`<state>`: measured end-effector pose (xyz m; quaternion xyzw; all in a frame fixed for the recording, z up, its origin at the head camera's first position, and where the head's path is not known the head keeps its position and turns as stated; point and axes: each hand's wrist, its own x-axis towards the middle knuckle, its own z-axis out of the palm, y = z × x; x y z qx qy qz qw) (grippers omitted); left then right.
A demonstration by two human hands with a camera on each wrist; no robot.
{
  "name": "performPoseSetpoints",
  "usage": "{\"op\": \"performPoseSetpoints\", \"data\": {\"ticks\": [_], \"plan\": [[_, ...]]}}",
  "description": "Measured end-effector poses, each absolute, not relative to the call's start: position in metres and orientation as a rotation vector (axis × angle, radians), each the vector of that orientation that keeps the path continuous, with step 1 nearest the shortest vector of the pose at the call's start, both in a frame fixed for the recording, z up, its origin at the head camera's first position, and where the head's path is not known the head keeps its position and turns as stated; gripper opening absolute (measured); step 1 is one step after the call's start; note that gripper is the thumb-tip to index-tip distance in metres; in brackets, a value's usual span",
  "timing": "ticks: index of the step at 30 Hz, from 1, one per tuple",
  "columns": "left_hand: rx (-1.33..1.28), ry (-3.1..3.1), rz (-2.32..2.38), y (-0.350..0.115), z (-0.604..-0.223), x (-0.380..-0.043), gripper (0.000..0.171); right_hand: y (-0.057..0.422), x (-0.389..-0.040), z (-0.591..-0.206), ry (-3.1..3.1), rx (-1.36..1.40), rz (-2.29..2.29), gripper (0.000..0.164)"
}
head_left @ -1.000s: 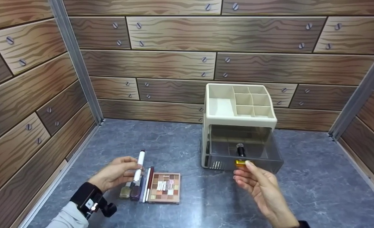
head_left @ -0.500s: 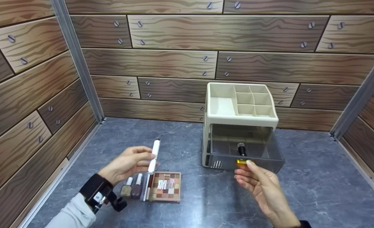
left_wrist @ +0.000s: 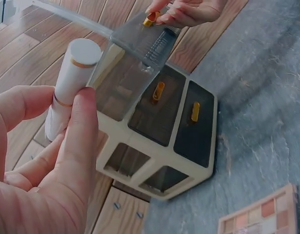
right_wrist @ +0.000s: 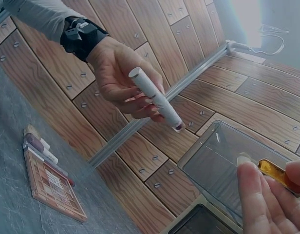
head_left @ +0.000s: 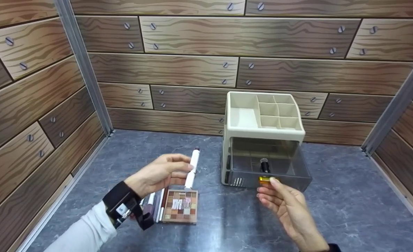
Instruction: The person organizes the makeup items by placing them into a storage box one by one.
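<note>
My left hand (head_left: 164, 173) pinches a slim white cosmetic tube (head_left: 192, 169) between thumb and fingers, lifted above the table. The tube has a dark plum end and a thin gold band near its middle. With my right hand (head_left: 290, 206) I pinch the gold handle (head_left: 264, 180) of the smoky clear top drawer (head_left: 243, 169), which is pulled out of a cream organizer (head_left: 265, 133). A black cylinder with a clear end (head_left: 265, 165) lies in that drawer. The left wrist view shows two lower drawers closed, each with a gold handle (left_wrist: 195, 111).
An eyeshadow palette (head_left: 180, 206) lies on the dark marbled table. Slim pencil-like sticks (head_left: 161, 206) line its left side, beside nail polish bottles (head_left: 149, 206) partly hidden by my left wrist. Wood-patterned walls (head_left: 192, 36) enclose the back and sides.
My left hand has carried the white tube up and to the right, from above the nail polish bottles to beyond the palette, toward the organizer. My right hand stays on the drawer handle.
</note>
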<state>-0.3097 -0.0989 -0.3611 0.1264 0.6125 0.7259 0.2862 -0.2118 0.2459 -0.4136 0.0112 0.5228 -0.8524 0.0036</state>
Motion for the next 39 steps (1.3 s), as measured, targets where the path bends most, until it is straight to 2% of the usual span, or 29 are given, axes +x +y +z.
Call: {"op": "performPoseSetpoints", "data": {"ticks": [9, 16, 26, 39], "plan": [[0.383, 1.636, 1.933, -0.078, -0.346, -0.311, 0.045, 0.246, -0.212, -0.414, 1.621, 0.017, -2.683, 0.029], [0.417, 1.666, 1.893, -0.054, -0.327, -0.314, 0.069, 0.246, -0.213, -0.412, 1.651, 0.072, -2.675, 0.029], [0.463, 1.672, 1.873, -0.028, -0.316, -0.319, 0.070, 0.242, -0.212, -0.413, 1.668, 0.105, -2.677, 0.024], [0.473, 1.739, 1.831, -0.002, -0.310, -0.324, 0.072, 0.244, -0.213, -0.413, 1.670, 0.076, -2.681, 0.026]]}}
